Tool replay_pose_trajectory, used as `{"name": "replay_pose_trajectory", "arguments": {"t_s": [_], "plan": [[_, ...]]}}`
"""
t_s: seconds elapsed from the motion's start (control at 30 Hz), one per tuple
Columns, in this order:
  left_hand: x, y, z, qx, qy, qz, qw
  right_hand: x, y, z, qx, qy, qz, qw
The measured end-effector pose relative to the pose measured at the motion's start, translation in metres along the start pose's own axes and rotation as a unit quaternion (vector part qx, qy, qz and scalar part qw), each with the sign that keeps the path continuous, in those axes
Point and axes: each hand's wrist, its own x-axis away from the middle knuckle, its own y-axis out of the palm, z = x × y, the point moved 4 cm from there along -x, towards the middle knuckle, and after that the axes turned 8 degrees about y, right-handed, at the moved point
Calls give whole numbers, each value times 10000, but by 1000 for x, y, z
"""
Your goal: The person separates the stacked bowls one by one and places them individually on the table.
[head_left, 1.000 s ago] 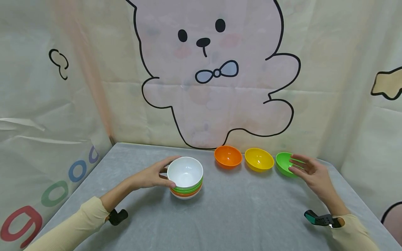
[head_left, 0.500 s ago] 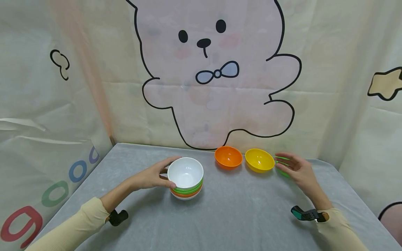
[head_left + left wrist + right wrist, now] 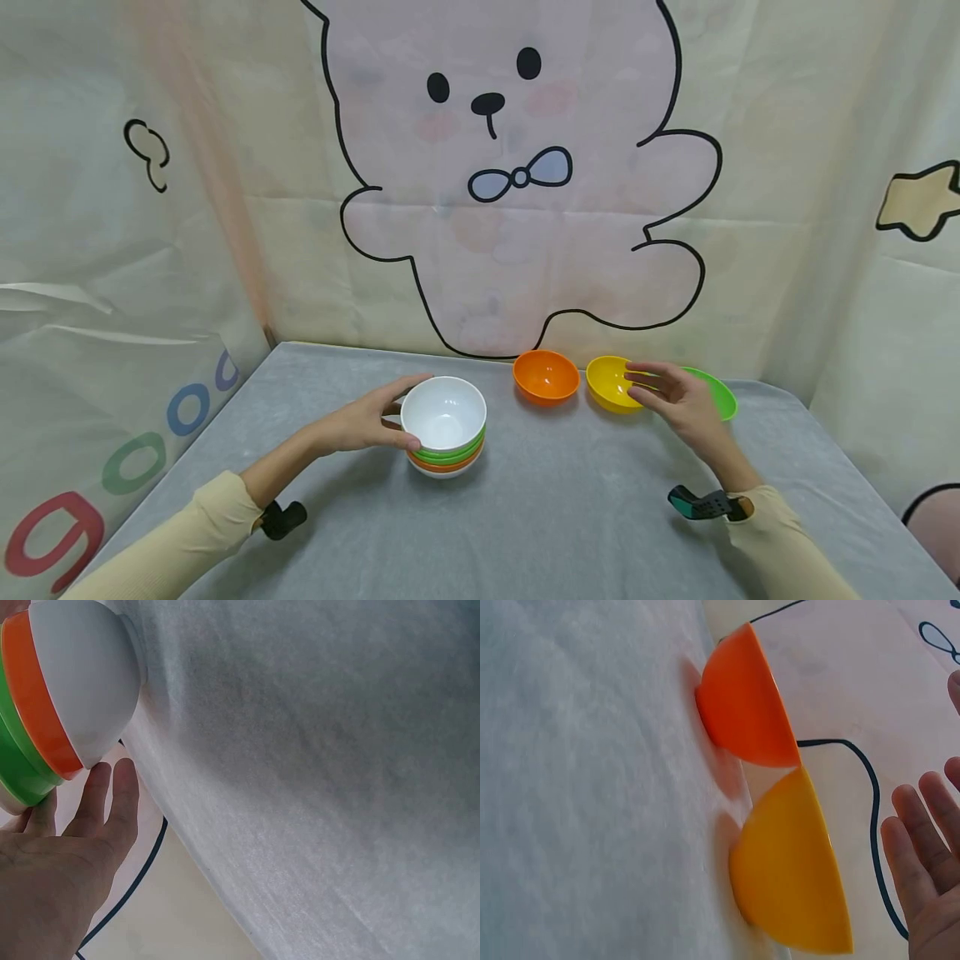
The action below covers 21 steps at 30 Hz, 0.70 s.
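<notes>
My left hand holds a stack of nested bowls, thumb at the near side and fingers round the back. A white bowl tops the stack, with green, orange and white rims below. In the left wrist view, fingertips meet the sides of the green bowl and the orange bowl. My right hand hovers above the table with fingers extended, partly covering the yellow bowl and green bowl. A gap separates it from the yellow bowl in the right wrist view.
An orange bowl stands left of the yellow one, along the back of the grey cloth-covered table. Behind the table hangs a sheet printed with a cartoon bear. Both wrists wear dark straps.
My right hand has moved left, from over the green bowl to the yellow bowl. The green bowl's right side shows again. My left hand and the stack stay in place.
</notes>
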Motion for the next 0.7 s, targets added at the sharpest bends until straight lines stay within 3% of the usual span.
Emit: {"name": "replay_pose_trajectory", "arguments": {"t_s": [0.4,0.7], "plan": [[-1,0,4,24,-34,-44,10000,-16,37,-10,-215,-181,-442,9986],[3,-2,6,25,-241,-17,9997,-27,67,-22,-466,-347,-775,9953]]}}
